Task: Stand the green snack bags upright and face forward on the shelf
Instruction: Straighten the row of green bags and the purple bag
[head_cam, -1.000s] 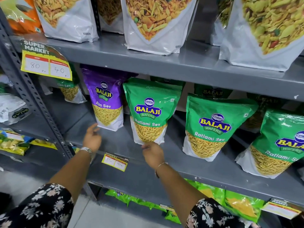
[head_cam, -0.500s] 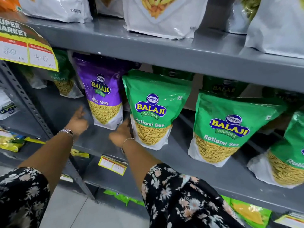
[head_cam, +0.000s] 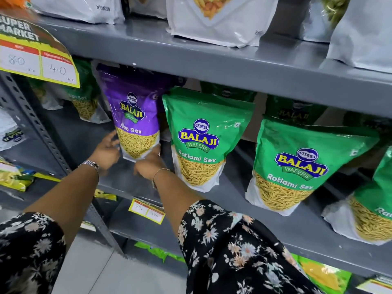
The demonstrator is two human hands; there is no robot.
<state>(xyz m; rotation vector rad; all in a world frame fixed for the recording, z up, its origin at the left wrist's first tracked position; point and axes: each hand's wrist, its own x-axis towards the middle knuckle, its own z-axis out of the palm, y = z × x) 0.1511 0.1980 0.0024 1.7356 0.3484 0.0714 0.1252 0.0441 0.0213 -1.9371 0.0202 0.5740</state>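
Three green Ratlami Sev bags stand upright and face forward on the grey shelf (head_cam: 250, 200): one at the centre (head_cam: 203, 136), one to its right (head_cam: 301, 164), and one cut off by the right edge (head_cam: 375, 211). More green bags (head_cam: 294, 111) stand behind them in shadow. A purple Aloo Sev bag (head_cam: 135, 119) stands left of the centre green bag. My left hand (head_cam: 107, 150) touches its lower left side and my right hand (head_cam: 149, 163) holds its lower right corner.
Another green bag (head_cam: 84, 98) stands far back at the left, behind a yellow price sign (head_cam: 36, 58). White snack bags (head_cam: 218, 22) fill the shelf above. A perforated upright post (head_cam: 42, 132) runs down the left. A small price tag (head_cam: 147, 211) hangs on the shelf edge.
Both hands have moved forward and closed in on the bottom of the purple bag from either side. The camera has moved closer to the shelf.
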